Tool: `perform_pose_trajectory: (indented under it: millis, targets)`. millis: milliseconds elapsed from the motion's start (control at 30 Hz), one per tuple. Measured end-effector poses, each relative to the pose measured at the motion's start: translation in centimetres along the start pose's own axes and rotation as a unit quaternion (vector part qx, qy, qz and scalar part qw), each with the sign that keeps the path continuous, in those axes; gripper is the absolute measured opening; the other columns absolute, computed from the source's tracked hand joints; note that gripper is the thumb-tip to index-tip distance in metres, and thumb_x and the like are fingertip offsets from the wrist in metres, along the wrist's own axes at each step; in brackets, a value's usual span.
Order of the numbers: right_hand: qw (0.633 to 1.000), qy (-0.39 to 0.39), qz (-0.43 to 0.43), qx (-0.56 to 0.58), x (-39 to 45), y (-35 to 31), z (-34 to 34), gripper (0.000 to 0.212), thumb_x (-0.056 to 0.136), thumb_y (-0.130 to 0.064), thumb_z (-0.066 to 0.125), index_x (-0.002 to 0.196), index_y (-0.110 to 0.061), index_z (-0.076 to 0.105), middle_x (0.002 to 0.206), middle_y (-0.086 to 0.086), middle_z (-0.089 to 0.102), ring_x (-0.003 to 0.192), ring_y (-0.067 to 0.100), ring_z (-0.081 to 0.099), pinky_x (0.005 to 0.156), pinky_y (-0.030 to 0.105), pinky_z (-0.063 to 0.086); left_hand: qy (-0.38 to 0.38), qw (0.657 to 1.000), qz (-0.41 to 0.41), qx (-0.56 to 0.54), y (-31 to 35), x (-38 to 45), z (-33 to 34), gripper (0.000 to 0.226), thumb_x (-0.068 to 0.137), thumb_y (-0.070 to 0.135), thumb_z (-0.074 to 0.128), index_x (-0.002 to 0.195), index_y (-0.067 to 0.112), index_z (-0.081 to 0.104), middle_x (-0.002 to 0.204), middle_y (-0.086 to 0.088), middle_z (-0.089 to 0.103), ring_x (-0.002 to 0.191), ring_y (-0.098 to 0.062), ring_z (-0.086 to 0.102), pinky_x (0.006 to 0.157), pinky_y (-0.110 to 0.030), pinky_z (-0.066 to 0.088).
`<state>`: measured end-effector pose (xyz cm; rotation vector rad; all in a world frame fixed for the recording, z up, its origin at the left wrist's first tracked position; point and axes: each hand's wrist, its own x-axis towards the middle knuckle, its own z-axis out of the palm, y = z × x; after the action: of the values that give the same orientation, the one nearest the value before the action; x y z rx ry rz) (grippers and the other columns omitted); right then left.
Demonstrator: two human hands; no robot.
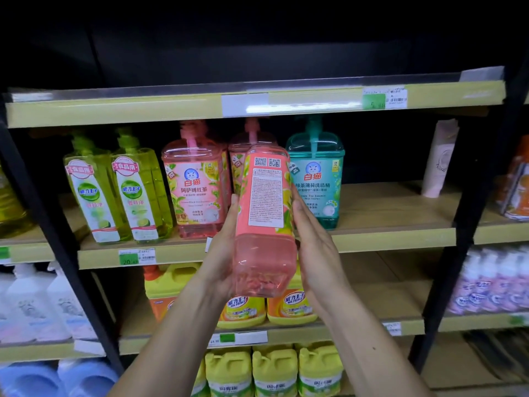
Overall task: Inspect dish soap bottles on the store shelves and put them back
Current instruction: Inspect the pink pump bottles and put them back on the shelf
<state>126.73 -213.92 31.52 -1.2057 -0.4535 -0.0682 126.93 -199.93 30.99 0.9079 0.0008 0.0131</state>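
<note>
You hold the pink soap bottle between both palms, back label toward you, in front of the middle shelf. Your left hand cups its left side; your right hand presses its right side, fingers straight.

— What words can you read on the pink bottle on the shelf?

— It says 白猫, and under that 阿萨姆红茶.

— And the blue-green bottle?

— 白猫 again, then 绿茶薄荷洗洁精.

— The two green bottles?

— 食品用 at the top and 威力王子 in a green circle.

— The yellow jugs lower down?

— 威力王子 and MR PRINCE.

— And the bottle you hold?

— Two square codes and tiny print, too small to read. The price tag under the green bottles starts with 20.
</note>
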Motion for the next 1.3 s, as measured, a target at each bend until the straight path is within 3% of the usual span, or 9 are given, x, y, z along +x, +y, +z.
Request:
perform_pose_trajectory:
  millis: [233,433,567,700,800,867,1000,1133,1300]
  targets:
    - [0.999,0.035,-0.002,0.014,0.5,0.4,0.5,0.041,0.093,-0.074,0.060,0.133,-0.064,0.062,0.144,-0.033,0.062,0.138,-0.003,0.056,0.118,0.043,0.049,0.014,0.999,0.028,0.026,0.1,0.4,0.4,0.067,0.114,0.051,0.039,0.087,0.015,0.089,0.092,-0.010,0.084,0.077,-0.023,0.082,0.061,-0.033,0.065]
    - [0.999,-0.017,-0.009,0.035,0.6,0.6,1.0,0.042,0.103,-0.063,0.054,0.144,-0.059,0.056,0.138,-0.039,0.062,0.124,-0.012,0.063,0.083,0.015,0.059,0.005,0.999,0.038,0.023,-0.3,0.4,0.6,0.065,0.115,0.052,0.036,0.104,0.012,0.087,0.103,-0.010,0.084,0.089,-0.024,0.083,0.070,-0.034,0.066]
    - [0.997,-0.035,0.007,0.063,0.7,0.3,0.3,0.040,0.100,-0.061,0.055,0.140,-0.060,0.061,0.140,-0.032,0.065,0.129,-0.002,0.065,0.089,0.024,0.061,-0.022,0.996,0.058,0.062,-0.1,-0.2,1.0,0.067,0.111,0.064,0.032,0.144,0.015,0.064,0.133,-0.011,0.076,0.116,-0.025,0.077,0.087,-0.036,0.065]
    - [0.997,-0.052,-0.007,0.058,0.8,0.3,0.2,0.042,0.098,-0.064,0.057,0.140,-0.061,0.059,0.143,-0.033,0.062,0.133,-0.004,0.061,0.100,0.030,0.059,-0.027,0.990,0.079,0.114,0.4,-0.6,1.4,0.069,0.106,0.068,0.032,0.146,0.020,0.063,0.135,-0.008,0.076,0.120,-0.025,0.075,0.089,-0.035,0.065]
    - [0.996,-0.080,-0.044,0.022,0.5,0.4,-0.2,0.054,0.096,-0.074,0.058,0.148,-0.062,0.050,0.157,-0.029,0.051,0.147,0.001,0.049,0.122,0.045,0.042,-0.039,0.980,0.107,0.165,0.8,-1.5,1.8,0.071,0.097,0.078,0.031,0.133,0.036,0.075,0.136,0.000,0.076,0.125,-0.020,0.073,0.092,-0.032,0.064]
    - [0.991,-0.116,-0.071,-0.015,0.1,0.3,-0.7,0.063,0.093,-0.075,0.061,0.152,-0.062,0.043,0.161,-0.031,0.044,0.150,-0.001,0.043,0.123,0.041,0.038,-0.057,0.971,0.119,0.201,1.3,-2.1,1.7,0.071,0.093,0.085,0.041,0.137,0.040,0.072,0.141,0.001,0.073,0.131,-0.021,0.070,0.099,-0.034,0.062]
    - [0.976,-0.199,-0.081,-0.045,-0.1,0.5,-2.9,0.078,0.095,-0.038,0.072,0.162,-0.049,0.034,0.163,-0.026,0.044,0.152,0.002,0.042,0.113,0.021,0.046,-0.073,0.942,0.148,0.291,1.4,-2.3,0.3,0.072,0.092,0.062,0.074,0.154,0.032,0.053,0.147,-0.001,0.069,0.135,-0.027,0.067,0.109,-0.047,0.057]
    - [0.959,-0.272,-0.067,-0.038,0.4,0.7,-5.0,0.096,0.089,-0.001,0.076,0.167,-0.036,0.031,0.164,-0.002,0.050,0.149,0.021,0.051,0.109,0.032,0.053,-0.077,0.921,0.164,0.344,1.1,-3.0,-0.9,0.078,0.080,0.056,0.090,0.148,0.039,0.055,0.135,0.001,0.075,0.123,-0.021,0.073,0.094,-0.027,0.061]
    - [0.953,-0.291,-0.078,-0.031,1.0,1.5,-6.4,0.101,0.076,-0.002,0.087,0.163,-0.029,0.043,0.172,0.008,0.036,0.156,0.033,0.040,0.116,0.044,0.048,-0.041,0.919,0.196,0.339,-0.4,-3.5,-2.0,0.092,0.070,0.047,0.101,0.150,0.036,0.055,0.137,-0.005,0.072,0.131,-0.033,0.066,0.105,-0.048,0.058]
